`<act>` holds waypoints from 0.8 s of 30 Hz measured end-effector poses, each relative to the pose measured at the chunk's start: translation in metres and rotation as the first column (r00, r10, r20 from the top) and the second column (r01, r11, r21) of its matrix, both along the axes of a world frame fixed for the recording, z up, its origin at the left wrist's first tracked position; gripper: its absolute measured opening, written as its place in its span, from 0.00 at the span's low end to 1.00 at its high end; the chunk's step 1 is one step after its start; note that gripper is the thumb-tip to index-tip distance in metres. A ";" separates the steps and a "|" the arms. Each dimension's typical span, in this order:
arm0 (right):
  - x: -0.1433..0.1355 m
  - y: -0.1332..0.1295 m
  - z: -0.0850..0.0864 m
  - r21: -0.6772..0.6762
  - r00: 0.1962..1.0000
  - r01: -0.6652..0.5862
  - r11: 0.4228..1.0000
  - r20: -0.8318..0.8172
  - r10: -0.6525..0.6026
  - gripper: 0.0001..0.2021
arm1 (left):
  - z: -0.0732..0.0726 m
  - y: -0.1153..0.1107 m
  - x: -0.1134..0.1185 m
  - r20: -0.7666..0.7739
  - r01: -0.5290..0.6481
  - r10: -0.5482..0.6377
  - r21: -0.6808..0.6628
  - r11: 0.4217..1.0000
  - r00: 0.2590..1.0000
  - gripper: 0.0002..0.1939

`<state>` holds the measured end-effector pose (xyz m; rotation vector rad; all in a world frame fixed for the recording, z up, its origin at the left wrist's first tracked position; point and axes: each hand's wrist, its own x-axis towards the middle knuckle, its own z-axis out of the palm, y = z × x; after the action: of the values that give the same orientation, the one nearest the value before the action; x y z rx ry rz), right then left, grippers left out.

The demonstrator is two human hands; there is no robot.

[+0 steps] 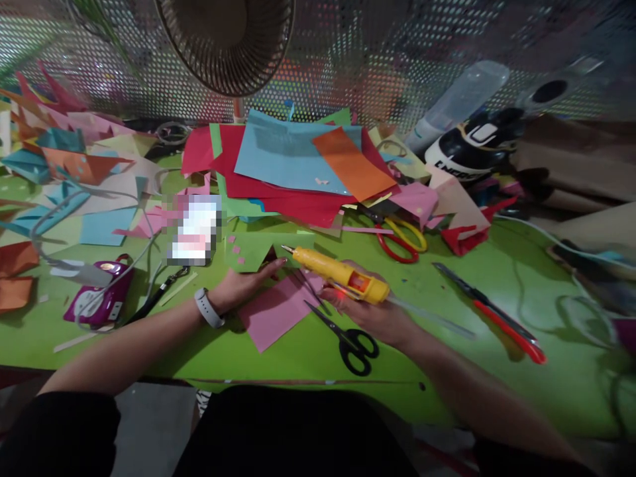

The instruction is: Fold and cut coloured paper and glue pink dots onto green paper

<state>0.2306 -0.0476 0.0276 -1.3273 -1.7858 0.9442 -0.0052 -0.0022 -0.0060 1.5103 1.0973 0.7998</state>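
My right hand (pixel 365 311) is wrapped around a yellow glue gun (pixel 332 268), whose nozzle points left. A clear glue stick (pixel 432 317) sticks out of its back end, and a red light glows near the fingers. My left hand (pixel 243 288), with a pale watch band on the wrist, pinches a green paper piece (pixel 253 248) bearing small pink squares. The nozzle tip hovers beside this paper, close to my left fingertips. Beneath both hands lies a pink paper sheet (pixel 271 318). Black-handled scissors (pixel 350 341) rest partly below my right hand.
Coloured paper sheets (pixel 293 156) are stacked behind my hands, below a fan (pixel 228 40). Red-and-yellow scissors (pixel 402 238) and a red box cutter (pixel 497 315) lie to the right. At left are a blurred bright phone (pixel 196 228), a purple device (pixel 102 291) with cables, and folded papers.
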 end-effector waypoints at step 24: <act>-0.004 0.004 -0.007 -0.096 0.993 0.050 0.994 -0.101 -0.059 0.11 | 0.005 0.003 -0.008 -0.240 0.180 -0.123 0.233 0.956 0.963 0.15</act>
<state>0.2267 -0.0439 0.0209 -1.3527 -1.6367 1.0582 -0.0129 0.0009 -0.0010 1.9143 1.0533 0.6940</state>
